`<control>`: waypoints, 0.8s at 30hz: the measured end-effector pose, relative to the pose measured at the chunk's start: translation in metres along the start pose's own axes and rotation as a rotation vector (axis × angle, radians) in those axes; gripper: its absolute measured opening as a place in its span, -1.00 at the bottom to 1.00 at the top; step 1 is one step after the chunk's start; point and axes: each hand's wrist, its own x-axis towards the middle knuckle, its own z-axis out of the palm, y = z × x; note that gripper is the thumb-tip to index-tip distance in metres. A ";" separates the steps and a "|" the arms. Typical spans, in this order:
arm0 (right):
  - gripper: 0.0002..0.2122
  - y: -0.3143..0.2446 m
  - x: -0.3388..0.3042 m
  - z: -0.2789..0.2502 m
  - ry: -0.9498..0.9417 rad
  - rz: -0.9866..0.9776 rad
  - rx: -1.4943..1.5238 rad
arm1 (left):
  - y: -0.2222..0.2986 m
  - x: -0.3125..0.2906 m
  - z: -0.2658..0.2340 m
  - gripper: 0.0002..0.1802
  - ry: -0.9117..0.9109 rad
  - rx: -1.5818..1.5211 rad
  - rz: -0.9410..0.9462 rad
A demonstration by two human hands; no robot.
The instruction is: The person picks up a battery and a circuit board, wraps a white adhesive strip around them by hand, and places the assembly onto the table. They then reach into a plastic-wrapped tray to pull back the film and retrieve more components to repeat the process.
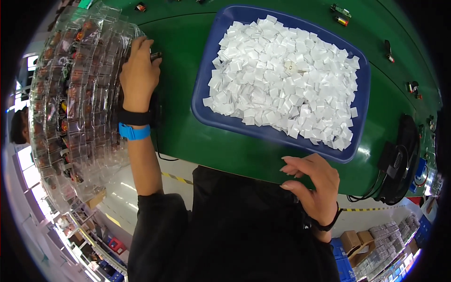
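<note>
My left hand (140,77) is at the right edge of a tall stack of clear plastic blister trays (70,108). Its fingers are closed, with a small dark cylindrical part (156,55) showing between thumb and forefinger. Small dark and orange parts sit in the trays' pockets. My right hand (315,182) hovers by the table's near edge, thumb and fingers apart, holding nothing. Just beyond it stands a blue plastic tray (201,101) heaped with small white square pieces (282,80). A pale round piece (291,67) lies on top of the heap.
Several small electronic parts are spread along the green table (178,136), among them a circuit board with a cylinder (342,20). A black device with cables (399,162) occupies the right side. Cardboard boxes (355,244) and a blue crate (342,263) are on the floor below right.
</note>
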 end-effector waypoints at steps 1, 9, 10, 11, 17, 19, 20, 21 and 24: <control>-0.64 0.000 0.002 0.001 -0.017 -0.011 -0.008 | -0.003 -0.007 0.003 -0.51 -0.001 0.001 -0.003; -0.63 0.000 -0.001 0.008 -0.034 -0.016 -0.005 | 0.000 -0.029 -0.002 -0.56 0.108 -0.040 0.139; -0.64 -0.001 -0.001 0.010 -0.043 -0.019 0.001 | 0.001 -0.032 -0.009 -0.58 0.014 -0.123 0.094; -0.64 -0.001 -0.001 0.011 -0.046 -0.017 0.001 | 0.006 -0.033 -0.015 -0.60 -0.079 -0.214 0.056; -0.64 -0.001 0.002 0.014 -0.033 -0.028 0.022 | 0.040 -0.054 -0.048 -0.66 -0.370 -0.750 -0.174; -0.61 -0.002 0.002 0.016 -0.013 -0.052 0.033 | 0.049 -0.064 -0.062 -0.65 -0.420 -1.148 -0.248; -0.61 -0.005 0.004 0.016 -0.008 -0.049 0.030 | 0.057 -0.069 -0.069 -0.65 -0.425 -1.151 -0.243; -0.60 -0.010 0.006 0.018 0.041 -0.012 0.065 | 0.066 -0.076 -0.077 -0.64 -0.477 -1.263 -0.259; -0.59 -0.019 0.015 0.029 0.145 0.066 0.127 | 0.095 -0.091 -0.088 -0.61 -0.591 -1.494 -0.284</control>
